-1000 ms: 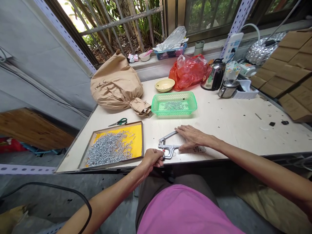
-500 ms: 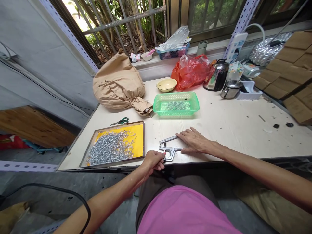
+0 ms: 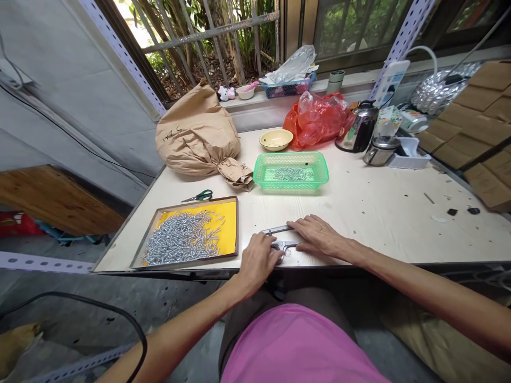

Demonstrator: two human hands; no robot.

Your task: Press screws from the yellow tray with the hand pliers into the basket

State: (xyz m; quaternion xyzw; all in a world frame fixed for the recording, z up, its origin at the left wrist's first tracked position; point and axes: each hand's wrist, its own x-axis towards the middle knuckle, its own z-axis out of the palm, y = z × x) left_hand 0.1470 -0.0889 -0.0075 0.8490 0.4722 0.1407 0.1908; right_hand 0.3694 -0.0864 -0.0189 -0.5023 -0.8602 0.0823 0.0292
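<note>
A metal hand press tool (image 3: pixel 281 238) lies near the front edge of the white table (image 3: pixel 359 213). My right hand (image 3: pixel 317 234) lies flat on its handles, fingers stretched out. My left hand (image 3: pixel 259 260) covers the jaw end of the tool, fingers curled over it; what is under them is hidden. To the left stands a brown-framed tray with a yellow floor (image 3: pixel 227 213), holding several small silver metal parts (image 3: pixel 179 244). Further back sits a green plastic basket (image 3: pixel 291 183) with a few of the same parts inside.
Green-handled scissors (image 3: pixel 198 197) lie behind the tray. A tied brown paper sack (image 3: pixel 199 138), a yellow bowl (image 3: pixel 275 139), a red plastic bag (image 3: pixel 315 117), a kettle (image 3: pixel 357 127) and a metal pot (image 3: pixel 378 150) stand at the back. Cardboard sheets (image 3: pixel 475 122) lie at the right.
My left hand has moved up from the table's edge onto the jaw end of the tool and now covers it. My right hand stays on the handles.
</note>
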